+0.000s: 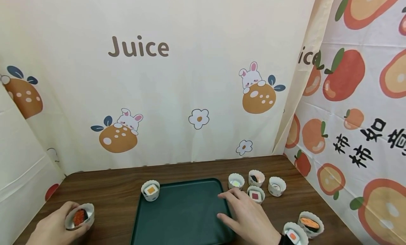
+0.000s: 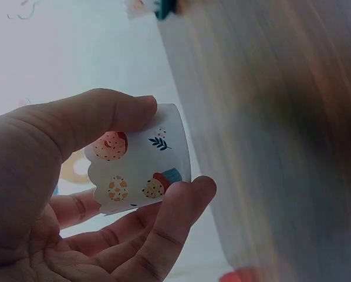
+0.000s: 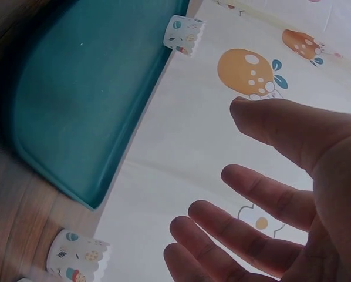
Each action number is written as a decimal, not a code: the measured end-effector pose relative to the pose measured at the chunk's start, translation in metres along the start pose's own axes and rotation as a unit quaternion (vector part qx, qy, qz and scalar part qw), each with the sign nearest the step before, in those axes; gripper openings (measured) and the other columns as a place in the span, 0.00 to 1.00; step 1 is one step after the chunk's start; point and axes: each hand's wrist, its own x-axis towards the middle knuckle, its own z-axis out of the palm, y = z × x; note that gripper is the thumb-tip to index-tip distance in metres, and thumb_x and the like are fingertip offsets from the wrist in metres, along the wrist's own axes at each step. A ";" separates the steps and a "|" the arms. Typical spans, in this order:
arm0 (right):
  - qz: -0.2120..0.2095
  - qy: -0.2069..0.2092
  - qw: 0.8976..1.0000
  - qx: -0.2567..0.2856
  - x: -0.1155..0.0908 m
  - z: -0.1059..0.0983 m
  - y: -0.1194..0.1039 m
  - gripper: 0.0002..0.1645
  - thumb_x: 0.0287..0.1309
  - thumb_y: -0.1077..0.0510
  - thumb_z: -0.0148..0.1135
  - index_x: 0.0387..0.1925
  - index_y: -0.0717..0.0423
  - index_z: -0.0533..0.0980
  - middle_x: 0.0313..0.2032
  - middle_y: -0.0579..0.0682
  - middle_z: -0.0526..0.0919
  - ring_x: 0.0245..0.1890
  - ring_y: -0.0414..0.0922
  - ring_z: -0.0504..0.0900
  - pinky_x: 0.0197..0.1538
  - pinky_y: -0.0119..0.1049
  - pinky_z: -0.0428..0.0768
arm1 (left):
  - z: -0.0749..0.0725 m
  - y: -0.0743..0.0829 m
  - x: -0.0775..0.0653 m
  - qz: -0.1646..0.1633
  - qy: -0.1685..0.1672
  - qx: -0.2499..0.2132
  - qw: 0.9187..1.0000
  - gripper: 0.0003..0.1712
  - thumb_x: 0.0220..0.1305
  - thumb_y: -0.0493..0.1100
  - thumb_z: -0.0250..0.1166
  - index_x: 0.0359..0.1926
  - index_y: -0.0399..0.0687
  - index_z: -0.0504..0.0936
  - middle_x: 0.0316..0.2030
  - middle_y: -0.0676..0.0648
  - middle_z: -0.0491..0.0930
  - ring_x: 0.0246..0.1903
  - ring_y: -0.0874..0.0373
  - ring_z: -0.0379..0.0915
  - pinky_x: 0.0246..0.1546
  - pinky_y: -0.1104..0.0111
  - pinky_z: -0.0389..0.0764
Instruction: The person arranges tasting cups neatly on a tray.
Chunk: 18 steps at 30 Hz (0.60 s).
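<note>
My left hand [image 1: 58, 224] grips a scalloped paper cup [image 1: 90, 213] by its sides, left of the tray. A piece of sushi with red roe [image 1: 80, 217] lies inside it. In the left wrist view, thumb and fingers wrap around the cup's printed wall [image 2: 146, 158]. My right hand [image 1: 245, 215] hovers over the right edge of the dark green tray [image 1: 187, 209], fingers spread and holding nothing. Close to its fingertips stands a cup with a dark red sushi piece [image 1: 255, 195]. At the tray's upper left corner is a cup with a yellow-topped piece [image 1: 151, 190].
Behind the right hand stand more cups, among them a cup with a green-topped piece [image 1: 236, 181] and a white cup [image 1: 277, 186]. At front right are a cup with orange-topped sushi [image 1: 311, 225] and another cup [image 1: 295, 234]. Printed curtains [image 1: 203, 79] border the wooden table [image 1: 111, 188].
</note>
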 end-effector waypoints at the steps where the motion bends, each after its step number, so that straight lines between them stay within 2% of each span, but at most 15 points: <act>1: 0.000 -0.001 1.000 0.002 0.000 0.001 0.000 0.24 0.63 0.42 0.77 0.57 0.43 0.84 0.48 0.39 0.82 0.33 0.28 0.71 0.33 0.29 0.74 | 0.000 0.005 0.000 0.010 0.008 -0.001 1.000 0.44 0.56 0.57 0.81 0.58 0.29 0.72 0.40 0.38 0.85 0.36 0.48 0.81 0.35 0.50 0.84; 4: 0.002 -0.005 1.000 0.004 0.001 0.002 0.000 0.24 0.62 0.43 0.78 0.57 0.43 0.84 0.49 0.39 0.82 0.35 0.29 0.73 0.34 0.30 0.76 | 0.001 0.018 -0.002 0.032 0.020 -0.007 0.999 0.43 0.55 0.55 0.83 0.58 0.31 0.74 0.42 0.39 0.85 0.39 0.47 0.83 0.36 0.48 0.84; 10: 0.004 -0.017 1.000 -0.005 0.002 0.004 -0.002 0.26 0.63 0.41 0.77 0.59 0.42 0.83 0.52 0.39 0.83 0.44 0.36 0.82 0.42 0.37 0.83 | 0.003 0.041 -0.004 0.062 0.037 -0.021 0.997 0.43 0.51 0.53 0.85 0.59 0.35 0.76 0.45 0.40 0.86 0.42 0.46 0.83 0.39 0.45 0.86; 14: 0.003 -0.017 1.000 -0.006 0.002 0.005 -0.003 0.26 0.63 0.40 0.76 0.59 0.42 0.83 0.53 0.39 0.83 0.46 0.37 0.82 0.43 0.37 0.84 | 0.005 0.056 -0.005 0.088 0.051 -0.034 0.994 0.41 0.49 0.51 0.86 0.58 0.39 0.77 0.46 0.44 0.86 0.43 0.48 0.83 0.39 0.47 0.86; 18: 0.000 -0.014 1.000 -0.008 0.003 0.006 -0.003 0.26 0.63 0.40 0.76 0.58 0.42 0.83 0.53 0.39 0.83 0.47 0.37 0.83 0.43 0.37 0.85 | 0.008 0.071 -0.007 0.103 0.049 -0.049 0.992 0.41 0.48 0.50 0.87 0.59 0.41 0.77 0.46 0.45 0.85 0.43 0.50 0.82 0.40 0.48 0.87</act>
